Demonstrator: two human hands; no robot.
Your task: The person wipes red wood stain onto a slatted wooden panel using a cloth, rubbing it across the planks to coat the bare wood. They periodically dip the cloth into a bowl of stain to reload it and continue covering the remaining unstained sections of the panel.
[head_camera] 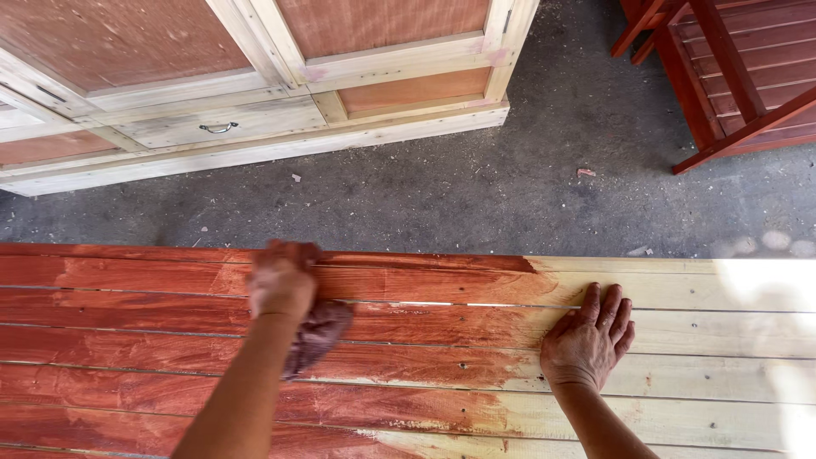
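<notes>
Red-brown stain covers the left stretch of the slatted wooden panel point(697, 340) before us, with pale bare wood on the right. Our left hand point(282, 280) is clenched around a stained rag point(316, 336), pressing it onto a wet red slat near the panel's far edge. Our right hand point(588, 338) lies flat, fingers released and spread, just where stain meets bare wood. Beyond the grey floor point(476, 187) stands an unfinished cabinet point(255, 119).

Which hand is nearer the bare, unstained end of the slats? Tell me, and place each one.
Right. The right hand lies flat at the stain's edge, fingers on the bare pale wood. The left hand, clutching a stained rag, is farther off, over the red-stained slats.
</notes>
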